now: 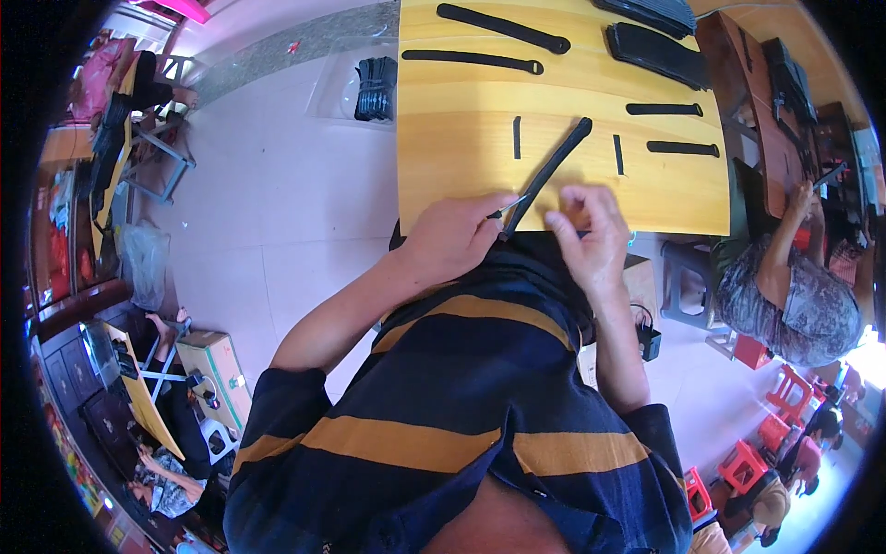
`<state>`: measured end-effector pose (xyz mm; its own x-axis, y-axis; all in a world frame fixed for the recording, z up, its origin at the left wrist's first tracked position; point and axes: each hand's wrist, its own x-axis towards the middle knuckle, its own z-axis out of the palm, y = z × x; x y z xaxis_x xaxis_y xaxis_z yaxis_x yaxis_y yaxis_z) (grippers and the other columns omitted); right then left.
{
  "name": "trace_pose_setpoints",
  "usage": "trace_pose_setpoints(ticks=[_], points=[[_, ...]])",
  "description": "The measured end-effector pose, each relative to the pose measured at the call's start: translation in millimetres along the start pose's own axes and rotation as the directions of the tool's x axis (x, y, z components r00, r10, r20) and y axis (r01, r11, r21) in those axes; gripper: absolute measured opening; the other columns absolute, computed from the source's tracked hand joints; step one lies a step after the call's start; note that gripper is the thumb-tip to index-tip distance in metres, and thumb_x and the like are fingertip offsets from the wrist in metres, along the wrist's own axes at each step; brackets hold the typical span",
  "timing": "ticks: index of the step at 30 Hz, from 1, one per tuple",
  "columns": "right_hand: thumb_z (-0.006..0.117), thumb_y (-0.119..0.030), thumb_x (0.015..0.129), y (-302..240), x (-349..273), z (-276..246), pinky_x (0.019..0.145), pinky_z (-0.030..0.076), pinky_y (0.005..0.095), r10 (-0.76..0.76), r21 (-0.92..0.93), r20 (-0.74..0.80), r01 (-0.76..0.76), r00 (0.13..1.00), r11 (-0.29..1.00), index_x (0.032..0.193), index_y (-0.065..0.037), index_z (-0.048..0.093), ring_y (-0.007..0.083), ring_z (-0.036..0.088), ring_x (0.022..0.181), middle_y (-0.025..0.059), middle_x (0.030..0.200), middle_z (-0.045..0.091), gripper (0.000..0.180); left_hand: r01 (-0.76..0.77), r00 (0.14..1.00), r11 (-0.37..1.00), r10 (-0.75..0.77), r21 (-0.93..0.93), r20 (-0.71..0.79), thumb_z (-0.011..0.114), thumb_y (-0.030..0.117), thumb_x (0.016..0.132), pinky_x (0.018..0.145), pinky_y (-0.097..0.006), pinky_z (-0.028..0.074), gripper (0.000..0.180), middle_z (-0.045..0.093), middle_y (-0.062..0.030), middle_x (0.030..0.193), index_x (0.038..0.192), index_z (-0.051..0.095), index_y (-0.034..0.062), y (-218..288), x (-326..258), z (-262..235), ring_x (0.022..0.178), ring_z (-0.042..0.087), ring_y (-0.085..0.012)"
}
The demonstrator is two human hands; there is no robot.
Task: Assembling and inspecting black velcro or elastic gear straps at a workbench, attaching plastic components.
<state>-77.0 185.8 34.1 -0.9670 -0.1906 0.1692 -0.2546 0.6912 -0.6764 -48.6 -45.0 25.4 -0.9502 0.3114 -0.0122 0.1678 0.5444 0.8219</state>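
Note:
A black strap [554, 169] lies slantwise across the near part of the yellow wooden table [452, 166], its lower end at the table's front edge. My left hand [448, 240] is closed round a small tool [510, 208] with a dark handle and a thin metal tip, which meets the strap near its lower end. To the right of the strap my right hand [595, 240] hovers, thumb apart from loosely bent fingers, with nothing visible in it. Two short black strips [517, 138] [619, 154] flank the strap.
Two long black straps [503, 28] lie at the back left, and two shorter ones [664, 109] at the right. Stacks of black straps [655, 55] fill the back right corner. A clear bin [346, 83] stands left of the table. Another person [784, 286] sits at the right.

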Motion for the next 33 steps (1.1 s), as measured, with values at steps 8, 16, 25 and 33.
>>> trace_pose_setpoints(ticks=[8,16,25,33], points=[[0.079,-0.01,0.08,12,51,0,0.112,0.042,0.0517,-0.441,-0.241,0.159,0.468,0.883,0.85,0.108,-0.013,0.073,0.0291,0.06,0.125,0.006,0.116,0.071,0.029,0.02,0.999,0.999,-0.021,0.026,0.035,0.06,0.009,0.094,0.071,-0.045,0.054,0.041,0.068,-0.0204,0.082,0.135,0.064,0.0101,4,2,-3,0.072,0.068,-0.0364],[0.079,-0.015,0.081,20,42,10,0.111,0.042,0.0538,-0.368,-0.163,0.174,0.395,0.913,0.904,0.098,-0.011,0.07,0.0285,0.067,0.103,0.0057,0.098,0.069,0.02,-0.084,0.995,0.968,0.096,0.236,-0.037,0.061,0.013,0.097,0.07,-0.046,0.054,0.033,0.069,-0.0165,0.084,0.128,0.067,0.0107,2,7,-16,0.077,0.069,-0.036],[0.08,-0.015,0.082,14,29,19,0.084,0.049,0.0424,-0.368,-0.101,0.091,0.376,0.925,0.921,0.097,-0.008,0.069,0.0311,0.067,0.094,0.0079,0.093,0.068,0.02,-0.125,0.992,0.883,0.096,0.452,0.086,0.061,0.016,0.095,0.067,-0.047,0.053,0.027,0.064,-0.0118,0.079,0.121,0.07,0.0145,15,17,-29,0.076,0.067,-0.0336],[0.08,-0.015,0.081,13,26,20,0.083,0.048,0.0417,-0.347,-0.097,0.061,0.351,0.936,0.931,0.097,-0.009,0.071,0.0298,0.067,0.092,0.0076,0.092,0.068,0.019,-0.141,0.988,0.861,0.092,0.488,0.122,0.06,0.018,0.096,0.067,-0.046,0.053,0.027,0.064,-0.0115,0.08,0.12,0.071,0.0141,15,20,-30,0.076,0.067,-0.0323]])
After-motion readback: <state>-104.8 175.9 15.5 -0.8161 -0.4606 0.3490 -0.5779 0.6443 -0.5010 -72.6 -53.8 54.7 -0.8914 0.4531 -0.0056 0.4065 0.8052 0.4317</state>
